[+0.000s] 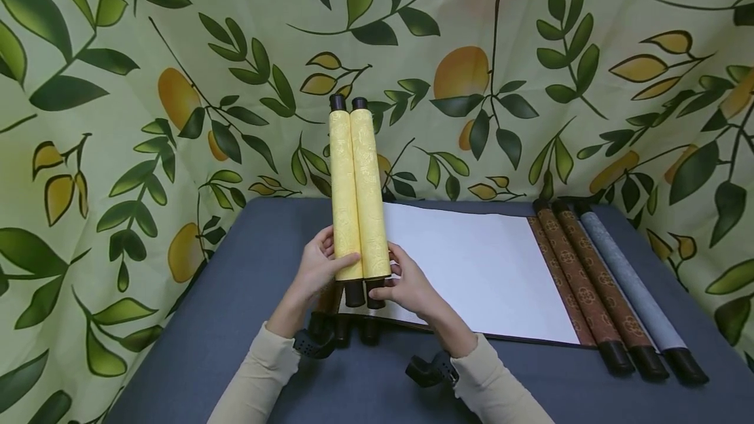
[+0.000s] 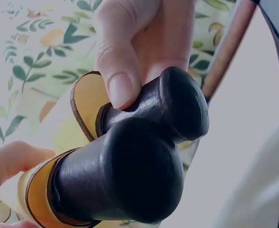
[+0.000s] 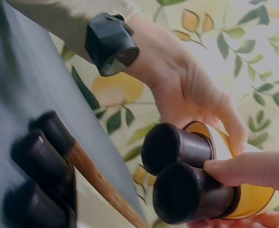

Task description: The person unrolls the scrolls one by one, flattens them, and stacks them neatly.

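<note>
Both hands, left hand and right hand, gripped the upright yellow scroll above the grey table, where an unrolled white scroll apparently lay flat.

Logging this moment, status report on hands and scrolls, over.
Left hand and right hand both grip the two rolled yellow scrolls with dark end knobs, held upright. Unrolled white scroll lies beneath. Nothing blocking.

Bright, even, soft-shadowed head view; paler, washed-out wrist views with blurred close-up backgrounds.
</note>
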Demonstrator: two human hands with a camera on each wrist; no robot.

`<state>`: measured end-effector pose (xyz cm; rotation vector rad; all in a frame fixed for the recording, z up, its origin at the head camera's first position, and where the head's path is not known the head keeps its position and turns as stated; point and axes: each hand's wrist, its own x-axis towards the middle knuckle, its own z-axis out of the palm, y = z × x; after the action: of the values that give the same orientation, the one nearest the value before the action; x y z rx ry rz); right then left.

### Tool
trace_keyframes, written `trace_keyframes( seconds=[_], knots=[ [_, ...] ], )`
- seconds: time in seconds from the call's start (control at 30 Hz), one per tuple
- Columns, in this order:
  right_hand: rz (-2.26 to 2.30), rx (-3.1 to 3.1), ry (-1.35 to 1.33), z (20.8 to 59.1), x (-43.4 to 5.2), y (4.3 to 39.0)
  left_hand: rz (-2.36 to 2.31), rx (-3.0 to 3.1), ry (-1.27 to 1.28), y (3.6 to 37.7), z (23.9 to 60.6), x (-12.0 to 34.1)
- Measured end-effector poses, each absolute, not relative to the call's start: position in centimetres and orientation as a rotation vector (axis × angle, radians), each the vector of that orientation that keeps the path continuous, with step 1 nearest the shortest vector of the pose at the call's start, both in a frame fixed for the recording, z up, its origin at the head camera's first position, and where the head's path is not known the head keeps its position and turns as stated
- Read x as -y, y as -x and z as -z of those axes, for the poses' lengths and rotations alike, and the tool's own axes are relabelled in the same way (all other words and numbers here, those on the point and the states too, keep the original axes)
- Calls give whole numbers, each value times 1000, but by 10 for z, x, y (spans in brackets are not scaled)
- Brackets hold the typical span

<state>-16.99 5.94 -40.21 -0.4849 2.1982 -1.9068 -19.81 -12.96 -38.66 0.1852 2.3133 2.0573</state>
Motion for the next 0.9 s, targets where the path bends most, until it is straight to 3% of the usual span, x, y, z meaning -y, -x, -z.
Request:
trace_keyframes(
  seconds=[0.43, 0.9],
  knots=[
    [1857, -2335, 471, 395, -116, 170, -2174, -2229, -369, 212, 387, 64],
    [2083, -2453, 10, 395, -138, 180, -2262, -2186, -460, 218, 400, 17]
  ],
)
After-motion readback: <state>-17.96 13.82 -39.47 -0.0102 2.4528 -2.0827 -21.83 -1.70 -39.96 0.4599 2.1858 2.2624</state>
